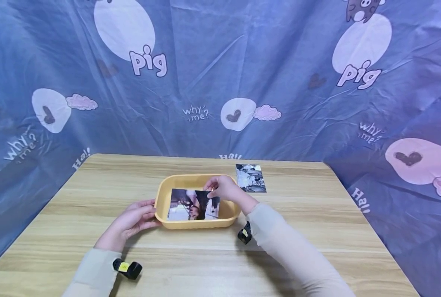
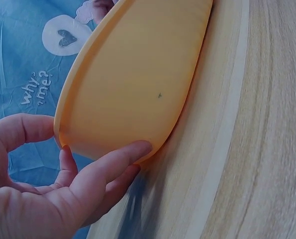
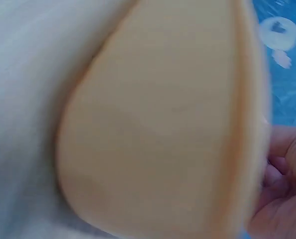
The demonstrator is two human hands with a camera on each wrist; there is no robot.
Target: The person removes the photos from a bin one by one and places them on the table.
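Note:
A yellow plastic basin [image 1: 198, 225] stands on the table, with a photo print [image 1: 192, 206] inside it. At the basin's left end my left hand [image 1: 138, 216] holds the wall, fingertips at the rim and along the outer side; the left wrist view shows these fingers [image 2: 113, 162] close up. My right hand [image 1: 226, 190] reaches over the right side of the basin and pinches the photo near its upper right corner. In the right wrist view, the basin wall [image 3: 157, 119] hides most of that hand and the photo.
Behind the basin to the right, another photo [image 1: 251, 178] lies flat on the wooden table [image 1: 190, 264]. A blue printed cloth [image 1: 205, 74] hangs behind the table and along its sides. Both wrists carry small black cameras.

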